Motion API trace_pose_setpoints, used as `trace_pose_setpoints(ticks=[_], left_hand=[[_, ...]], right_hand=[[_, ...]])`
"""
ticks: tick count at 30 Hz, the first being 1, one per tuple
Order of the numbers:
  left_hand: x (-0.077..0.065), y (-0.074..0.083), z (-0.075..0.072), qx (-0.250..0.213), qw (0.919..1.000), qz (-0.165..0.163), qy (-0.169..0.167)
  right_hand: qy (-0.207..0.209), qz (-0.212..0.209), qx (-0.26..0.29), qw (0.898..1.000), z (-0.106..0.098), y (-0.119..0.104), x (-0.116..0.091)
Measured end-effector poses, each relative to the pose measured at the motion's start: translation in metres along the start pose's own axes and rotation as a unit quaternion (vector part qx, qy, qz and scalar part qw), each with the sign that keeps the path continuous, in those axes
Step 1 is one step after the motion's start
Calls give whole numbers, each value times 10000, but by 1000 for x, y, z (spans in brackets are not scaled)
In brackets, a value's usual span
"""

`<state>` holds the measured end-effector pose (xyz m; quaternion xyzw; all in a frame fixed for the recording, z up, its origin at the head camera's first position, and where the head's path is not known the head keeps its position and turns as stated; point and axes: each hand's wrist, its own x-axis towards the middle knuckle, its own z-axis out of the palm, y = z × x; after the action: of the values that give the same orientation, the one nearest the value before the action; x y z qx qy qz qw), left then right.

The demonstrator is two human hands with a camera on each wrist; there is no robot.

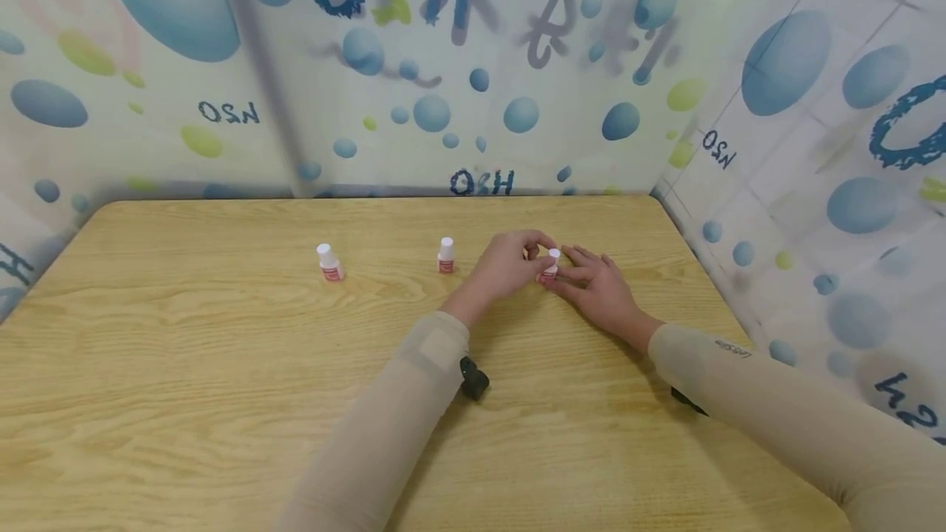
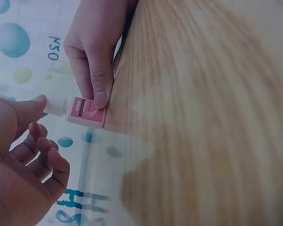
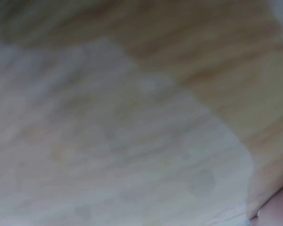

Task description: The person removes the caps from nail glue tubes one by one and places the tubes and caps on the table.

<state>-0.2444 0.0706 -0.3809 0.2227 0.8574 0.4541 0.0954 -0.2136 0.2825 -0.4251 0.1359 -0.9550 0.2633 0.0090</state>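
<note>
A small white bottle with a pink-red label (image 1: 548,273) stands upright on the table between both hands. In the head view my left hand (image 1: 510,263) reaches it from the left, and in the left wrist view that hand (image 2: 19,165) pinches the white cap (image 2: 56,105), its other fingers loosely curled. From the other side my right hand (image 1: 600,295) holds the bottle low; its thumb (image 2: 100,96) presses the label in the left wrist view. The right wrist view is blurred, with only a bit of skin (image 3: 278,207) in the corner.
Two similar bottles stand upright on the wooden table (image 1: 222,368): one white-capped bottle (image 1: 446,257) left of my left hand, another bottle (image 1: 330,263) farther left. A patterned curtain (image 1: 414,80) hangs behind the table's back edge and along its right side.
</note>
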Motion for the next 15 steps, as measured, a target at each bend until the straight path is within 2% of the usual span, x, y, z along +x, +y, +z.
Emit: trace_pose_setpoints(ticks=[15], left_hand=[[-1, -3, -1, -84, 9998, 147, -120]], right_hand=[[-25, 29, 18, 10000, -1, -2, 0]])
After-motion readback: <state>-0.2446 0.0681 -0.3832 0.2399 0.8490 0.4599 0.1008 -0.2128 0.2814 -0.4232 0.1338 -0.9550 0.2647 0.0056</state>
